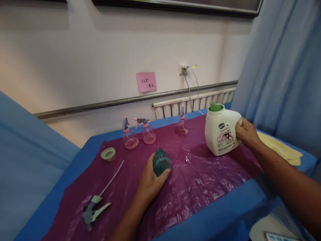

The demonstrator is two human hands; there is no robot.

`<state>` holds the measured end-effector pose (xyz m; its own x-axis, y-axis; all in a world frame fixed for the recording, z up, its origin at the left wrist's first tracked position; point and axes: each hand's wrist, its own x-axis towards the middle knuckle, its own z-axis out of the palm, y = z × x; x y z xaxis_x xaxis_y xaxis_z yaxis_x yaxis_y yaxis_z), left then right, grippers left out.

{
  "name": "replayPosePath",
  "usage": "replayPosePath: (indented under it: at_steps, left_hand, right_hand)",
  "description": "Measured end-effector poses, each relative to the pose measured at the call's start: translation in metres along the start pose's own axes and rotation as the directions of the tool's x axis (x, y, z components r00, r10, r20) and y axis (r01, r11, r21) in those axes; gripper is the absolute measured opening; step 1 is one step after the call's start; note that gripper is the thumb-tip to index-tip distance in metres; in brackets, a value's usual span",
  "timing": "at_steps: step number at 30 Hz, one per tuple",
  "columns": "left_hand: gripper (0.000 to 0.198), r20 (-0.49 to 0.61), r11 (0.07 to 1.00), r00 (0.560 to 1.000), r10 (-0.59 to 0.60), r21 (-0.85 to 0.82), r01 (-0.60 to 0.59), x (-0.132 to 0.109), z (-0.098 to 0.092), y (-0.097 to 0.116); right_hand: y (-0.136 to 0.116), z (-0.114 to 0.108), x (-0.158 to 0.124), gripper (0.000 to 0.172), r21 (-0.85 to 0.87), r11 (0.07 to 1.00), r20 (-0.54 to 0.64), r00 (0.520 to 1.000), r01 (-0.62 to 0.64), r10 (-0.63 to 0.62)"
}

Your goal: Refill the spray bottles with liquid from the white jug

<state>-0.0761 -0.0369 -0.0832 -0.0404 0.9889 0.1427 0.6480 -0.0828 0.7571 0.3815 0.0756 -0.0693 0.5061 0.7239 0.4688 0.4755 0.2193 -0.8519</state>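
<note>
My left hand (150, 182) is wrapped round a teal, see-through spray bottle (162, 163) whose neck is uncapped. By its side handle, my right hand (247, 133) grips a white detergent jug (217, 134) with a picture label. A green spout (215, 107) shows in the jug's uncovered mouth, and the jug looks upright. On the purple plastic sheet to the left lies a grey and green spray trigger head (92, 211) with its thin tube. A pale green cap (108, 154) rests farther back on that side.
Three clear spray bottles with pink and grey heads stand along the back: one at left (130, 139), one beside it (148, 134) and one farther right (183, 126). A yellow cloth (279, 147) lies at right. Behind are a radiator (173, 108) and a plugged-in cable (189, 88).
</note>
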Motion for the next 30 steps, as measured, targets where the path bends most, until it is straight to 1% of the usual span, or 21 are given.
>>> replayPosePath:
  at_steps: [2, 3, 6, 7, 9, 10, 12, 13, 15, 17, 18, 23, 27, 30]
  left_hand:
    - [0.087, 0.009, 1.0, 1.0, -0.017, -0.003, 0.017, -0.001, -0.001, 0.002]
    - [0.087, 0.012, 1.0, 1.0, -0.02, -0.005, 0.021, -0.002, -0.001, 0.002]
    - [0.088, 0.011, 1.0, 1.0, -0.02, -0.008, 0.02, -0.003, -0.002, 0.003]
    - [0.088, 0.01, 1.0, 1.0, -0.025, -0.008, 0.025, -0.003, -0.002, 0.003]
    - [0.09, 0.004, 0.999, 0.999, -0.045, -0.014, 0.046, -0.003, -0.002, 0.002]
    - [0.091, -0.001, 0.998, 0.998, -0.057, -0.024, 0.057, -0.003, -0.002, 0.002]
    - [0.092, -0.014, 0.995, 0.997, -0.073, -0.066, 0.072, -0.003, -0.001, 0.001]
    - [0.093, -0.02, 0.993, 0.997, -0.076, -0.094, 0.074, -0.003, -0.001, 0.001]
    - [0.094, -0.033, 0.987, 0.996, -0.08, -0.144, 0.075, -0.002, -0.002, 0.002]
    - [0.094, -0.039, 0.984, 0.995, -0.089, -0.159, 0.082, -0.002, -0.003, 0.003]
    - [0.094, -0.041, 0.984, 0.994, -0.097, -0.153, 0.089, -0.003, -0.004, 0.004]
    - [0.089, -0.054, 0.99, 0.991, -0.121, -0.08, 0.116, -0.005, -0.011, 0.014]
    - [0.085, -0.05, 0.988, 0.992, -0.115, -0.113, 0.109, -0.005, -0.015, 0.021]
    - [0.083, -0.055, 0.973, 0.99, -0.133, -0.197, 0.12, -0.002, -0.016, 0.019]
  right_hand:
    - [-0.013, 0.006, 0.007, 0.017, -0.024, 0.999, 0.07, 0.997, 0.031, -0.029]
    - [-0.02, 0.009, 0.009, 0.015, -0.037, 0.998, 0.088, 0.995, 0.043, -0.04]
    - [-0.038, 0.02, 0.007, 0.016, -0.066, 0.993, 0.087, 0.992, 0.096, -0.09]
    - [-0.043, 0.023, 0.004, 0.019, -0.074, 0.988, 0.089, 0.988, 0.135, -0.128]
    - [-0.051, 0.028, -0.001, 0.025, -0.1, 0.955, 0.101, 0.958, 0.278, -0.268]
    - [-0.053, 0.029, -0.004, 0.028, -0.128, 0.918, 0.113, 0.926, 0.374, -0.361]
    - [-0.056, 0.029, -0.007, 0.033, -0.216, 0.801, 0.148, 0.83, 0.558, -0.538]
    - [-0.056, 0.027, -0.007, 0.034, -0.269, 0.735, 0.161, 0.782, 0.622, -0.603]
    - [-0.055, 0.022, -0.005, 0.036, -0.362, 0.618, 0.176, 0.702, 0.698, -0.69]
    - [-0.053, 0.014, -0.003, 0.038, -0.425, 0.548, 0.174, 0.659, 0.721, -0.732]
    - [-0.051, 0.01, -0.002, 0.038, -0.448, 0.527, 0.178, 0.65, 0.722, -0.739]
    - [-0.044, -0.002, 0.0, 0.041, -0.519, 0.456, 0.251, 0.639, 0.723, -0.727]
    - [-0.04, -0.002, 0.0, 0.041, -0.523, 0.468, 0.247, 0.652, 0.713, -0.717]
    - [-0.04, 0.001, 0.0, 0.041, -0.519, 0.484, 0.246, 0.665, 0.705, -0.705]
